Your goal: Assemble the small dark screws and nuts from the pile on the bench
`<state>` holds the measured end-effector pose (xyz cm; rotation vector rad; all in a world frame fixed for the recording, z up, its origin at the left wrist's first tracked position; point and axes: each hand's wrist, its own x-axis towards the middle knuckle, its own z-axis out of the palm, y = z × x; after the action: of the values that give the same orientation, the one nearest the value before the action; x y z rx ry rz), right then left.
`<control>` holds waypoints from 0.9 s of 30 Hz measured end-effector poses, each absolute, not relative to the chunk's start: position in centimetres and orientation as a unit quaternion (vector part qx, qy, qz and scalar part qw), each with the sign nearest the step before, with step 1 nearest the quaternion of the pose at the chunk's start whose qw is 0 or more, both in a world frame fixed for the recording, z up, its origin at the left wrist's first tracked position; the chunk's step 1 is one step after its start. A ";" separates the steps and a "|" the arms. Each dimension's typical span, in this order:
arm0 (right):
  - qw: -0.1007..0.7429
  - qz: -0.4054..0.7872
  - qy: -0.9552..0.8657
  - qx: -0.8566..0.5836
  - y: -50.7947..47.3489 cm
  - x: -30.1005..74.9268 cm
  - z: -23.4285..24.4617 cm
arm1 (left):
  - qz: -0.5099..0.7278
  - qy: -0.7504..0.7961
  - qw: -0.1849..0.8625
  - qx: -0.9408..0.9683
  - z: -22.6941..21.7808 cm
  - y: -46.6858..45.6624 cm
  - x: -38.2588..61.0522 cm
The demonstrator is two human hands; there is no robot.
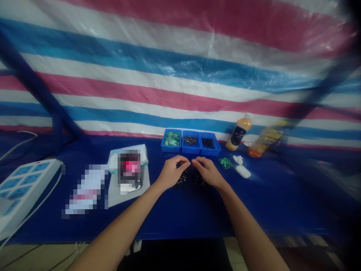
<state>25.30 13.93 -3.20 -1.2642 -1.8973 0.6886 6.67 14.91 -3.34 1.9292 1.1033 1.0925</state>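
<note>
Over the middle of the blue table (169, 218), my left hand (172, 171) is closed in a pinch, thumb against forefinger. Facing it a short gap away, my right hand (208, 171) pinches in the same way. Whatever the fingertips hold, if anything, is too small to see. Beside and under my left hand lies a small heap of brass-and-dark pieces (182, 179), like screws. A heap of black small parts (199, 180) is partly hidden by my right hand. Just beyond stand three blue bins: one with green packets (172, 139), one with metal pieces (190, 140), one with black parts (208, 143).
Two drink bottles (239, 133) stand at the back right, near a green wrapper (225, 162) and a white oval case (243, 171). On the left are a power strip (26, 184), a blurred-out paper (87, 190) and a white package (114, 162). Striped sheeting (169, 90) hangs behind.
</note>
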 end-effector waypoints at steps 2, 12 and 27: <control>0.372 0.285 -0.736 -0.489 14.0 25.4 -3.2 | 0.422 0.419 0.328 0.734 -3.4 14.9 6.7; 0.513 0.294 -0.552 -0.588 15.7 27.7 -4.3 | 0.400 0.441 0.343 0.727 -3.4 14.7 6.7; 0.211 0.144 -0.785 -0.565 13.8 26.3 -4.0 | 0.313 0.479 0.210 0.793 -5.2 15.3 6.5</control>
<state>26.29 13.80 -3.96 -1.5696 -2.1806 0.3992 6.52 15.32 -5.21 2.2043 1.3319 0.8702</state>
